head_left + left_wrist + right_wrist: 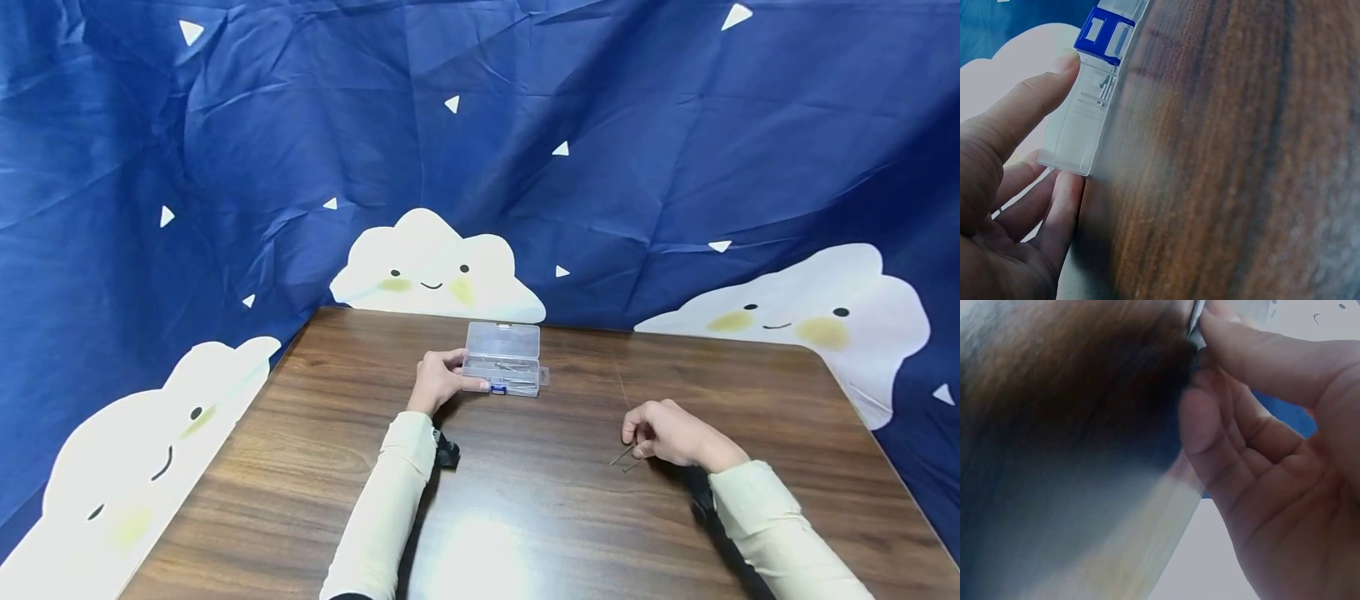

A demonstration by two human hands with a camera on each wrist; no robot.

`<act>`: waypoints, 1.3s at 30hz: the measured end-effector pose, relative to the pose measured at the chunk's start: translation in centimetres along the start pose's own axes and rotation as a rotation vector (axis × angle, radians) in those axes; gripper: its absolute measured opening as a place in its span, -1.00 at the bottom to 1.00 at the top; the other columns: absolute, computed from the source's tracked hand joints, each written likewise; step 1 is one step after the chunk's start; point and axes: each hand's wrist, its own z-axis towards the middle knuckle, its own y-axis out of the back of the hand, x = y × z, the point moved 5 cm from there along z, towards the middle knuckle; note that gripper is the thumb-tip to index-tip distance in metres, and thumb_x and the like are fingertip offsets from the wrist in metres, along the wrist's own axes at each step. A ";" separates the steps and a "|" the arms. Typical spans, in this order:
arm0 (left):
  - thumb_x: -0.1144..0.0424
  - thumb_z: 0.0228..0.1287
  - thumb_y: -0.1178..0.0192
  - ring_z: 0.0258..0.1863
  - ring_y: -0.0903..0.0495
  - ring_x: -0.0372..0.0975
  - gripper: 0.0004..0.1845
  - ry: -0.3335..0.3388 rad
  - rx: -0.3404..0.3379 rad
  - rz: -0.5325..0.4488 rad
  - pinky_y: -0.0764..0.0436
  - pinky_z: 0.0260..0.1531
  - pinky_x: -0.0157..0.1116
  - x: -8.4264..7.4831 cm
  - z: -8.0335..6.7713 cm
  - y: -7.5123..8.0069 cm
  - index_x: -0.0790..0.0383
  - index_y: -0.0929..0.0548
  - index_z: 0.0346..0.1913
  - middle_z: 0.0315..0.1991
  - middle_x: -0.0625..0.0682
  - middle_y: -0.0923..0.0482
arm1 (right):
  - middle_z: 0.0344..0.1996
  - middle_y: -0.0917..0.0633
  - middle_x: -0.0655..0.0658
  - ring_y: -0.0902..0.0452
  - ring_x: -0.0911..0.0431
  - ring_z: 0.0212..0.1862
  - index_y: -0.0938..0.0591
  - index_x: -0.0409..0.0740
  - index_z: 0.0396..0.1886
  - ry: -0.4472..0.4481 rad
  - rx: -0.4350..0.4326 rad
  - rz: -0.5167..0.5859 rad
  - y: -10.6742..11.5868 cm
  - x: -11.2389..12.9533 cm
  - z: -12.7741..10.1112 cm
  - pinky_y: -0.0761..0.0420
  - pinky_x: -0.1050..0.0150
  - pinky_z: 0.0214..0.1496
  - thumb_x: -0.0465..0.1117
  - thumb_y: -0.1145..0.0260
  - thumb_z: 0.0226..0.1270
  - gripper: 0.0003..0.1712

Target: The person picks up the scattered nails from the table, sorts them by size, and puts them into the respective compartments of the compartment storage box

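Note:
A clear plastic box (504,359) with a blue latch (497,387) lies on the wooden table (525,517), small metal parts inside. My left hand (437,380) grips its left end, thumb on the front edge and fingers behind. The left wrist view shows the box (1088,119), its blue latch (1105,34) and my thumb (1029,106) pressed on it. My right hand (667,433) is right of centre, pinching thin metal tweezers (624,457) whose tips point down-left near the table. In the right wrist view the fingers (1235,381) close on a slim metal piece (1195,315).
A blue cloth with white clouds (435,267) hangs behind and around the table. Dark wrist straps (447,454) sit at both cuffs. The table's front half shows a bright light glare (480,558).

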 end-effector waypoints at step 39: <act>0.19 -0.43 -0.77 -0.21 -0.74 -0.24 -0.14 0.002 -0.007 0.000 -0.63 -0.04 -0.26 0.4 0.1 -0.1 0.21 -0.71 0.16 -0.14 0.06 -0.76 | -0.61 -0.58 0.06 -0.52 0.22 -0.52 -0.67 -0.19 -0.42 -0.121 -0.224 0.160 0.5 -0.1 2.1 -0.62 0.31 -0.51 -0.49 -0.22 0.41 -0.77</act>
